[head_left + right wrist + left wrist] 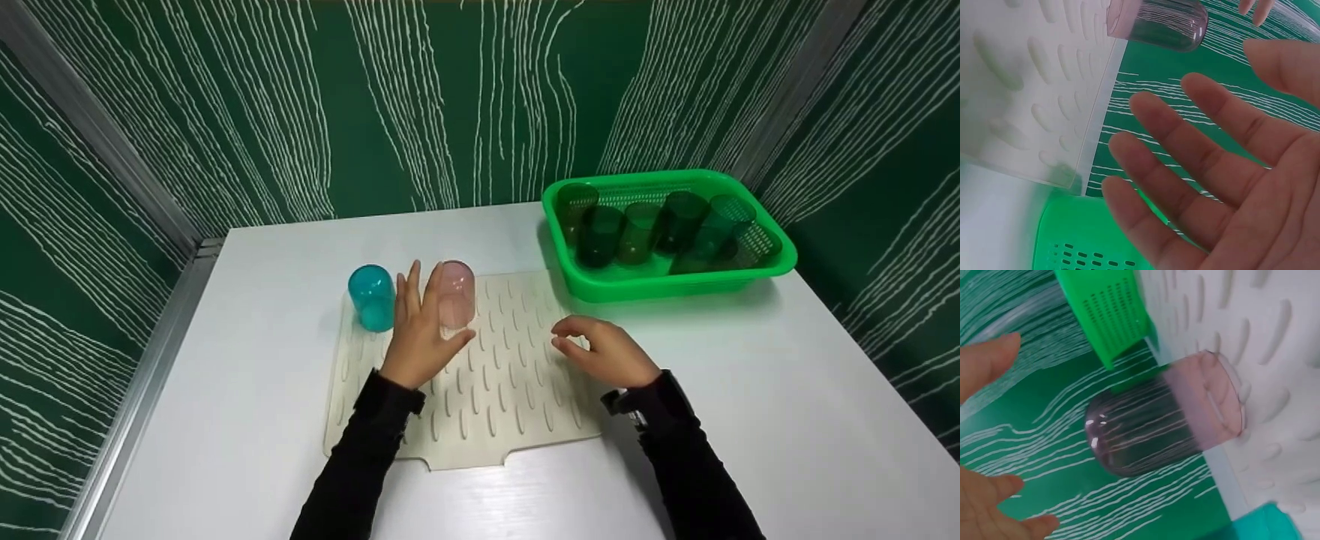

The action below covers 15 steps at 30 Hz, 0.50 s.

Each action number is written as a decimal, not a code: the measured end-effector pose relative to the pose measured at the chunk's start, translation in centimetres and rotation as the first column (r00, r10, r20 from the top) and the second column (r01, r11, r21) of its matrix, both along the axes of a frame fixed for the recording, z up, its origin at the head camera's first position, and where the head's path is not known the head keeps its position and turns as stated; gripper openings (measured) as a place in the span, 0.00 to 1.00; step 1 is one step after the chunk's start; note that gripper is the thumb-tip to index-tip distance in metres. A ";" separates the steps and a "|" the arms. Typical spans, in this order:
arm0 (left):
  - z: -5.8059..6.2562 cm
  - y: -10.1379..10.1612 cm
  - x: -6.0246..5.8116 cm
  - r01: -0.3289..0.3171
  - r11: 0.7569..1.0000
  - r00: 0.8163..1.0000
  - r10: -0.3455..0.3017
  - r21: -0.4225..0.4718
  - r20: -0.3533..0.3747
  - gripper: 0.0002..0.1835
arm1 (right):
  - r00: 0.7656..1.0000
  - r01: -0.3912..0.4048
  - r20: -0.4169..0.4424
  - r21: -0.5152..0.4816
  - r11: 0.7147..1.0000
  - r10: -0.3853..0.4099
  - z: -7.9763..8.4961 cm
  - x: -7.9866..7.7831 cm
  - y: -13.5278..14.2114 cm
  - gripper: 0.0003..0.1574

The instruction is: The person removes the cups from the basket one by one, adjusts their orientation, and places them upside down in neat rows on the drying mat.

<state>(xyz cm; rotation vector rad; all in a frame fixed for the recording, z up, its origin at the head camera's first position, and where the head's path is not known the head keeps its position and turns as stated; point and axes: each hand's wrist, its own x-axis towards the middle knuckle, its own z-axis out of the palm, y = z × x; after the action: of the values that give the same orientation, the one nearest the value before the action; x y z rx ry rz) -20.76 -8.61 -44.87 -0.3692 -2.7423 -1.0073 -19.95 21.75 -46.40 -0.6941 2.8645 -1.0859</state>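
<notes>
A see-through pink cup (459, 294) stands upside down on the ribbed cream drying mat (469, 446). To its left is a blue cup (373, 298), likewise mouth down on the mat. My left hand (421, 341) is spread and overlaps the pink cup's left side in the head view. In the left wrist view, a gap separates its fingers from the pink cup (1151, 427). Over the mat's right side, my right hand (609, 352) holds nothing, its fingers loosely bent. The right wrist view shows the palm and separated fingers of that hand (1224, 163).
A green basket (675, 289) with several dark see-through cups (640, 232) stands at the back right, beyond the mat's far right corner. The white table (247, 420) meets green walls (390, 112) with white wavy lines.
</notes>
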 end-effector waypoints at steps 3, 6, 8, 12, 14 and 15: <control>0.0 -0.3 1.3 0.006 0.997 1.000 -0.005 -0.076 0.009 0.53 | 1.000 0.010 -0.002 -0.003 1.000 -0.011 0.0 0.0 0.1 0.14; 0.1 -0.4 2.3 -0.004 0.989 1.000 0.008 -0.145 0.022 0.48 | 1.000 0.015 -0.005 0.001 1.000 -0.015 -0.1 0.0 0.1 0.14; 0.0 -0.5 2.8 -0.016 0.984 0.999 0.021 -0.176 0.027 0.46 | 1.000 0.014 -0.004 0.005 1.000 -0.014 -0.1 0.0 0.1 0.15; -0.3 -0.7 3.4 -0.017 0.982 0.999 0.023 -0.189 0.032 0.44 | 1.000 0.007 -0.009 0.010 1.000 -0.006 -0.2 -0.1 0.0 0.15; -0.5 -0.8 3.5 -0.012 0.983 0.999 0.019 -0.184 0.037 0.43 | 1.000 0.004 -0.011 0.009 1.000 -0.004 -0.3 -0.2 0.0 0.16; -0.6 -0.9 3.6 -0.009 0.984 0.999 0.017 -0.180 0.043 0.42 | 1.000 0.004 -0.014 0.007 1.000 -0.003 -0.3 -0.2 0.0 0.16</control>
<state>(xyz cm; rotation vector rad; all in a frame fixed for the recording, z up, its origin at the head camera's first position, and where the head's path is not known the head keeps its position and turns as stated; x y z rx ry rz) -17.15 -9.47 -45.50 -0.3597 -2.8811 -0.7746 -20.18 21.72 -46.68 -0.6992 2.8807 -1.0745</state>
